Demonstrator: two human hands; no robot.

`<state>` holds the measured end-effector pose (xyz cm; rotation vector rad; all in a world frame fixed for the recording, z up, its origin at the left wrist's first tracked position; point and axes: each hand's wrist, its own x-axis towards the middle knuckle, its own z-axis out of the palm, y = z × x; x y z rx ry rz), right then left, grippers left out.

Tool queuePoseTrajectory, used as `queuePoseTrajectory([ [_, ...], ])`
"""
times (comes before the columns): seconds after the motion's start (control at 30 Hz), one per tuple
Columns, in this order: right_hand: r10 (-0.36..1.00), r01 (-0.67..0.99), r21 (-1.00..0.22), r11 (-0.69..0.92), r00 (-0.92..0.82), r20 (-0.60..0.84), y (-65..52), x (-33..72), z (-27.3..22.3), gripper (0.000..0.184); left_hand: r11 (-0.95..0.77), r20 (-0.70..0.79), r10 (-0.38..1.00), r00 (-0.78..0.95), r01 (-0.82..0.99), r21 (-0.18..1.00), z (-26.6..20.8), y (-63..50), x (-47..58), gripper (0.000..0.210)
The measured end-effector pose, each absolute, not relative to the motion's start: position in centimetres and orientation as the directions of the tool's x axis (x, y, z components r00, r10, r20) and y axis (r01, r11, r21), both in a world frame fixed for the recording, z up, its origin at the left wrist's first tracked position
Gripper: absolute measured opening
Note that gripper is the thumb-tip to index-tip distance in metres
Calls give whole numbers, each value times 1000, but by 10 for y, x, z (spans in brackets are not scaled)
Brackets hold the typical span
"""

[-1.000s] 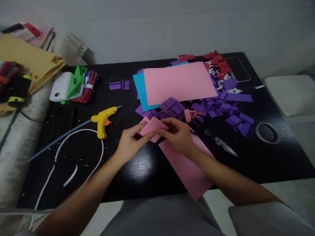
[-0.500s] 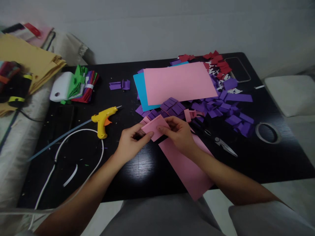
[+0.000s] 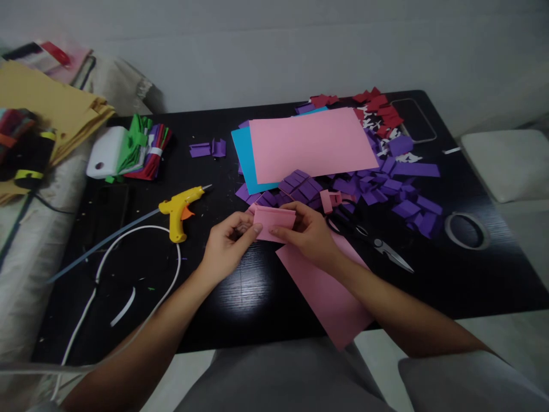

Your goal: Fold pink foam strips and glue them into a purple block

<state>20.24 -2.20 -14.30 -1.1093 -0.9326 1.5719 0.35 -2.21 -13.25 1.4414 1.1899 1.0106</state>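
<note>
Between my two hands is a small piece of pink paper with a fold along its upper edge. My left hand pinches its left end between thumb and fingers. At the other end, my right hand grips it with the thumb in front and the fingers behind. Beneath my right wrist lies a larger pink sheet, reaching over the table's front edge. Just beyond the held paper are folded purple paper pieces. Black-handled scissors lie right of my right hand, close to a folded pink piece.
On the black table are a yellow glue gun with a white cord, a pink sheet over a blue sheet, purple scraps, red scraps, a tape roll and bundled coloured paper.
The small pink paper has turned from a slant to nearly level, its folded edge now facing up. Both hands keep their hold and have shifted only slightly.
</note>
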Motion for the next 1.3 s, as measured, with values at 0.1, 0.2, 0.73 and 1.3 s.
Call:
queuePoseTrajectory([
  [0.1, 955, -309, -904, -294, -133, -265, -21, 203, -142, 46, -26, 1, 985, 171, 144, 989, -133, -21, 4, 23],
  [0.2, 944, -336, -884, -326, -159, -288, -20, 204, -142, 46, 0, -17, 986, 166, 101, 995, -134, -20, 4, 25],
  [0.73, 984, -296, -939, -175, -87, -156, -20, 205, -137, 36, -94, 69, 978, 198, 117, 989, -135, -21, 3, 9],
  [1.3, 914, -332, -855, -399, -223, -340, -20, 206, -135, 33, -131, 104, 975, 194, 130, 983, -135, -21, 1, 7],
])
